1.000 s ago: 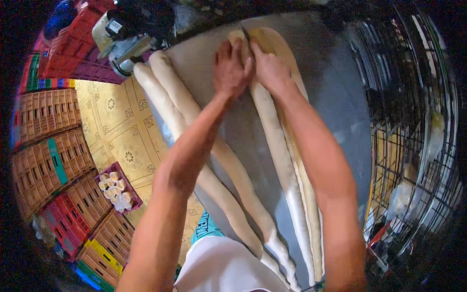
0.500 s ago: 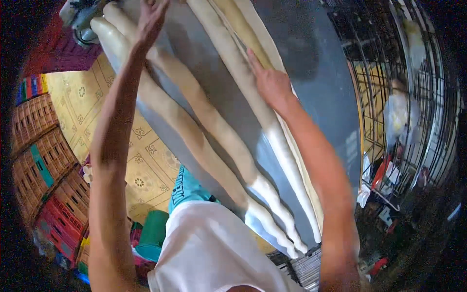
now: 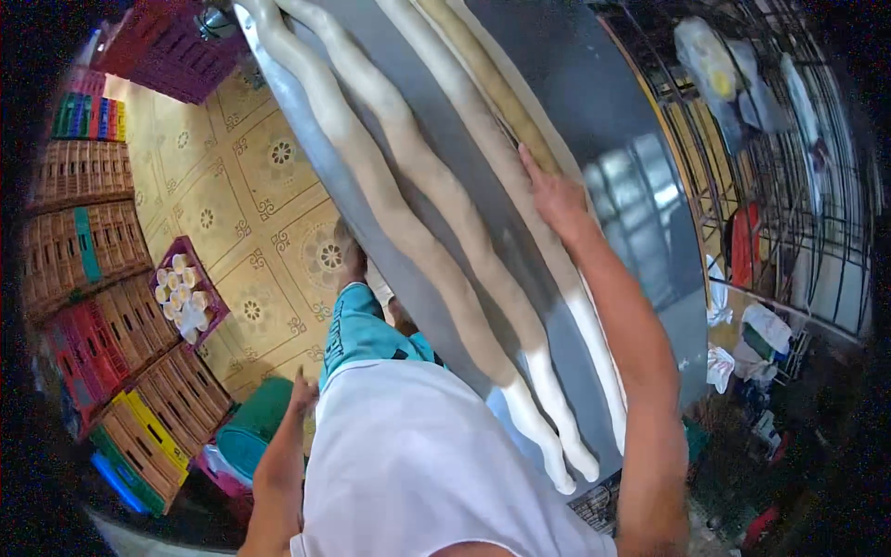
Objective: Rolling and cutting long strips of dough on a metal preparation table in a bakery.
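My right hand (image 3: 560,202) lies over a long pale dough rope (image 3: 469,97), its index finger stretched out along the gap beside a tan strip (image 3: 483,70). That strip rests on pale flattened dough, whose edge shows to its right. What the other fingers touch is hard to see. Two more wavy dough ropes (image 3: 394,223) run roughly side by side to the left, along the table's left part. My left hand (image 3: 303,395) hangs off the table beside my hip, thumb apart and nothing visible in it; its other fingers are partly hidden.
The long grey metal table (image 3: 640,218) slants across the view. Stacked crates (image 3: 97,246) line the left side, with a purple crate of pale cups (image 3: 188,292) and a green barrel (image 3: 255,432) on the tiled floor. A black wire rack (image 3: 789,232) stands at right.
My left hand has left the far end of the ropes and dropped beside my body. My right hand stays at the dough, slightly nearer. The view has shifted, showing more floor and crates.
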Available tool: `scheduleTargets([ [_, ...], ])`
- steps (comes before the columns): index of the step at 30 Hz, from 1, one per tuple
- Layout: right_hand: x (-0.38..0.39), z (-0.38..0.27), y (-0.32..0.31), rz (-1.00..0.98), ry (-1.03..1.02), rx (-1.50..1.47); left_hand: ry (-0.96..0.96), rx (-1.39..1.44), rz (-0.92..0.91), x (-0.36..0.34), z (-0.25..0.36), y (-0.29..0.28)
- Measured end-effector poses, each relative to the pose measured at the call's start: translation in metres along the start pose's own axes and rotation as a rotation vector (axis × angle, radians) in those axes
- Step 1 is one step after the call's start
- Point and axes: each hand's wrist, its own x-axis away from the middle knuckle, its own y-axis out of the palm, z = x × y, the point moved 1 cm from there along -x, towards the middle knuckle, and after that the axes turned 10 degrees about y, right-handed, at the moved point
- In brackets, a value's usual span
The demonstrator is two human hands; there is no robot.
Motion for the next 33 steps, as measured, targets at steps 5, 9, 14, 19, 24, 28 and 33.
scheduleTargets([
  [5,0.126,0.081,0.046,-0.098,0.123,0.000,0.044,-0.171,-0.040,0.059,-0.130,0.043],
  [9,0.220,0.120,0.067,-0.133,0.112,0.035,0.304,0.084,0.078,0.044,-0.098,0.088],
  [14,0.312,0.163,0.106,-0.130,0.174,0.127,0.478,0.189,0.089,0.033,0.036,0.132],
  [19,0.415,0.215,0.115,-0.191,0.266,0.073,0.671,0.309,0.063,0.141,0.062,0.140],
  [24,0.488,0.237,0.130,-0.127,0.222,0.067,0.374,0.335,0.099,0.203,-0.144,0.160],
  [28,0.542,0.272,0.160,-0.182,0.237,0.046,-0.219,0.652,0.163,0.292,-0.365,0.208],
  [33,0.637,0.338,0.196,-0.152,0.196,-0.023,-0.322,0.642,0.094,0.365,-0.436,0.322],
])
